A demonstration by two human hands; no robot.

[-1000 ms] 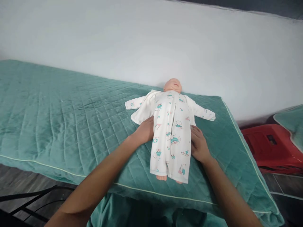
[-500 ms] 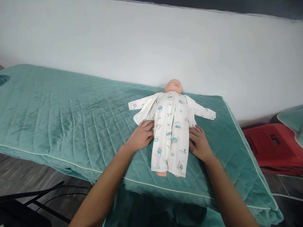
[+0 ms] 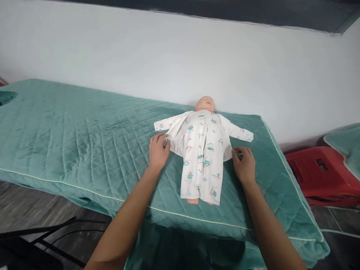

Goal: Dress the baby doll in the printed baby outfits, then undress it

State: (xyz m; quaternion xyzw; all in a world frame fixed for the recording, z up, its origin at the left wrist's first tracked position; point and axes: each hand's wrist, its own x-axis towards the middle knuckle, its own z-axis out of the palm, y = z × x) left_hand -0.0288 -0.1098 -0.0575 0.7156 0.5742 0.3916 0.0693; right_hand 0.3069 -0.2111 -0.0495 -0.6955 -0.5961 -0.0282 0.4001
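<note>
A baby doll (image 3: 204, 104) lies on its back on the green quilted bed cover (image 3: 112, 131), head toward the wall. White printed trousers (image 3: 201, 168) lie over its front, with the feet (image 3: 192, 201) showing below the hems. Under them spreads an open white baby shirt (image 3: 177, 137), its sleeves out to both sides. My left hand (image 3: 159, 150) pinches the shirt's left front edge. On the other side, my right hand (image 3: 244, 163) pinches the lower right corner of the shirt, fingers closed on the cloth.
A white wall (image 3: 140, 56) runs behind the bed. To the right stands a red plastic stool or chair (image 3: 323, 172), partly under green cloth. Black metal bars (image 3: 56, 228) show at the lower left over the grey floor.
Both hands have moved outward from beside the trousers. Each has taken hold of a shirt edge, and the shirt's sides are now drawn out. The view has tilted slightly.
</note>
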